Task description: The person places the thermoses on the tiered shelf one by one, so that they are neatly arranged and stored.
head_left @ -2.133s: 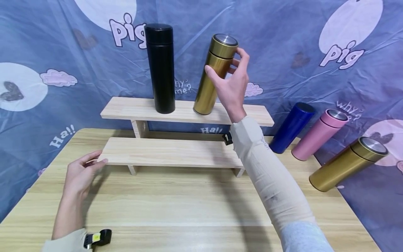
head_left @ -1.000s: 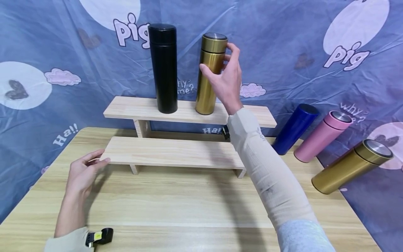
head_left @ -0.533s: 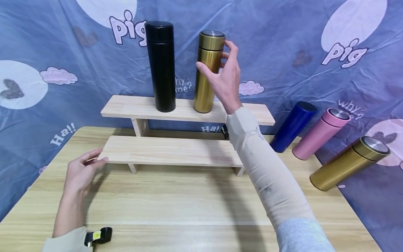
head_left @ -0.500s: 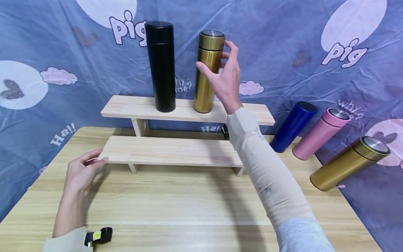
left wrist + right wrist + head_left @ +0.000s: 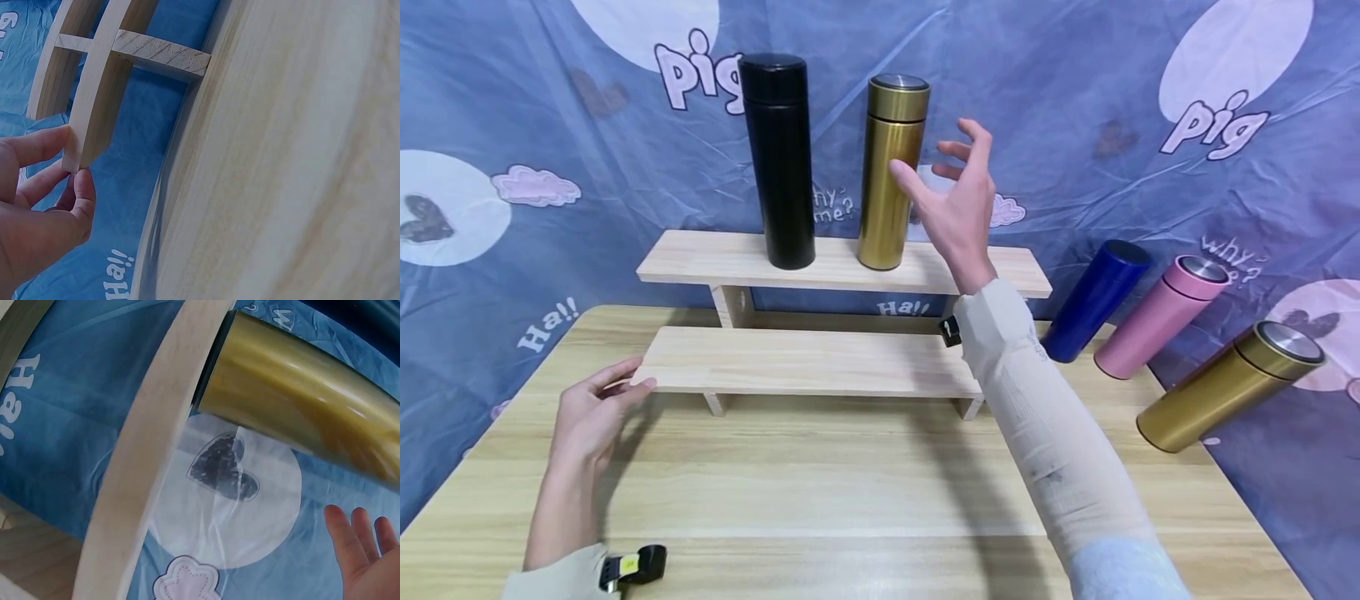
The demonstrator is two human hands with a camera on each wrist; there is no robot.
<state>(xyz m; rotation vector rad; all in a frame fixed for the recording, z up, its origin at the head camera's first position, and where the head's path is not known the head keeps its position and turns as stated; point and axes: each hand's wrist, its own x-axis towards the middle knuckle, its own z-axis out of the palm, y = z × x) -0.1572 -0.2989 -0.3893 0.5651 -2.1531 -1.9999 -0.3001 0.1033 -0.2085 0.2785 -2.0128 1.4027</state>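
A gold thermos flask (image 5: 887, 192) stands upright on the upper tier of a two-tier wooden shelf (image 5: 715, 254), to the right of a tall black thermos flask (image 5: 781, 175). My right hand (image 5: 962, 208) is just to the right of the gold flask, fingers spread and holding nothing. In the right wrist view a gap shows between the right hand (image 5: 370, 565) and the gold flask (image 5: 306, 394). At the lower tier's left end, my left hand (image 5: 593, 417) pinches the board's corner; the left wrist view shows thumb and fingers (image 5: 84, 194) on that board end (image 5: 76, 147).
On the table's right side stand a blue flask (image 5: 1097, 302), a pink flask (image 5: 1161, 318) and a second gold flask (image 5: 1228, 387). A patterned blue cloth (image 5: 1060, 100) hangs behind the wooden table (image 5: 820, 500).
The gold flask was tilted under my right hand, then came upright on the upper tier. My right hand has let go and moved right. The left hand stays at the board's corner.
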